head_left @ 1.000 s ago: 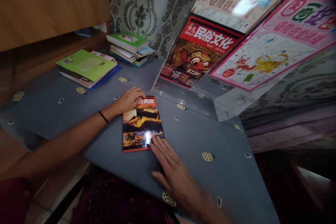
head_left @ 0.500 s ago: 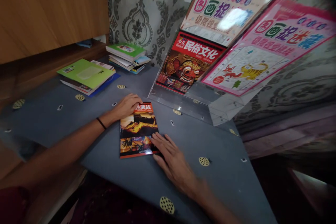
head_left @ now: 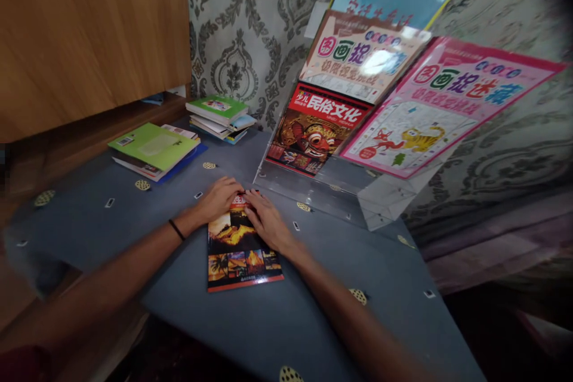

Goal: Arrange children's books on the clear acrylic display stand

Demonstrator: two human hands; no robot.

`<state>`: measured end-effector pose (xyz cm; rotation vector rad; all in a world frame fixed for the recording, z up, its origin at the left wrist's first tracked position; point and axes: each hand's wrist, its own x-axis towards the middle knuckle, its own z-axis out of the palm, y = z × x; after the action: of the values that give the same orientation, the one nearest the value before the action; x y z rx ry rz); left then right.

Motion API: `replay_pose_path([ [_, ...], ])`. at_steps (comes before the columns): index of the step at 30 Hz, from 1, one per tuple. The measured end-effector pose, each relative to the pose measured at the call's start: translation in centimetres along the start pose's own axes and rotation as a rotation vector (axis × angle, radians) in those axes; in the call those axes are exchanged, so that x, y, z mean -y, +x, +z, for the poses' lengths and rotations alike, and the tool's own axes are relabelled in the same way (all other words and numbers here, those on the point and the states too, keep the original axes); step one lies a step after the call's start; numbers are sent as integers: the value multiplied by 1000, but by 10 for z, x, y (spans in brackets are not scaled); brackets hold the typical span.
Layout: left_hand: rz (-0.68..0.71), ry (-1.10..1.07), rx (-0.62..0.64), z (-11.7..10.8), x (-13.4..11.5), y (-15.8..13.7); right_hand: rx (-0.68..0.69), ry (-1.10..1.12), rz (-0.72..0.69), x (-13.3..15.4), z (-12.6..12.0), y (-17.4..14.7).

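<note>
A book with a dark cover, a golden picture and a row of small photos lies flat on the table. My left hand is curled over its top left corner, the fingertips at the upper edge. Across its upper right side rests my right hand, the fingers stretched out and nearly touching those of the left. Together the hands cover most of the red title band.
A clear display stand at the back right holds a red-titled book, a pink book and others above. Further left are a light green book on a small pile and another book stack. A wooden cabinet borders the left side.
My right hand has moved from the book's lower right side up to its top edge, beside the left hand. My left hand has stayed at the top left corner. The camera view has tilted up slightly.
</note>
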<state>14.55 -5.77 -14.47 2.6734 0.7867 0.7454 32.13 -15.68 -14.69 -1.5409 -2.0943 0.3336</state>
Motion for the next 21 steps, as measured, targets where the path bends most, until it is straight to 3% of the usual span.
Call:
replay_pose_path([
  [6,-293,307,18,-16,-12,-17,-8,-102,44,6,1,-4],
  [10,-397,354,-25,-24,-19,-46,-30,-158,84,15,-2,-5],
  [16,-398,-21,-190,-15,-44,-84,-41,-193,140,22,-6,-4],
  [21,-504,-425,-252,-16,-53,-81,-71,-149,138,22,-5,-5],
])
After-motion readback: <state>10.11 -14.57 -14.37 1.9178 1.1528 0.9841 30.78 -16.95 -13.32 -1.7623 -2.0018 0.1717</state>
